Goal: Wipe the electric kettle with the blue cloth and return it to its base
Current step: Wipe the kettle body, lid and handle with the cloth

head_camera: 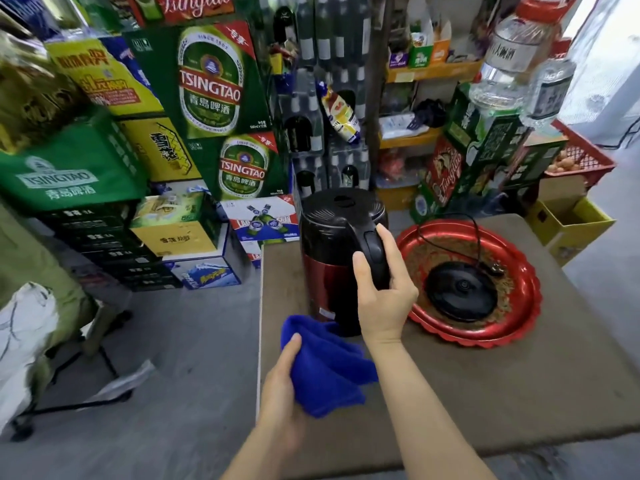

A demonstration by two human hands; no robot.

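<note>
Standing on a brown table (519,375), kettle (332,258) faces stacked, seemingly beer, cartons (211,81).

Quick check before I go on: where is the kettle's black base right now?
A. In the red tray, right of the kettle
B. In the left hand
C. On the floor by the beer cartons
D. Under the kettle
A. The round black base lies bare in the red tray, while the kettle stands apart on the table, its handle gripped by the right hand.
</note>
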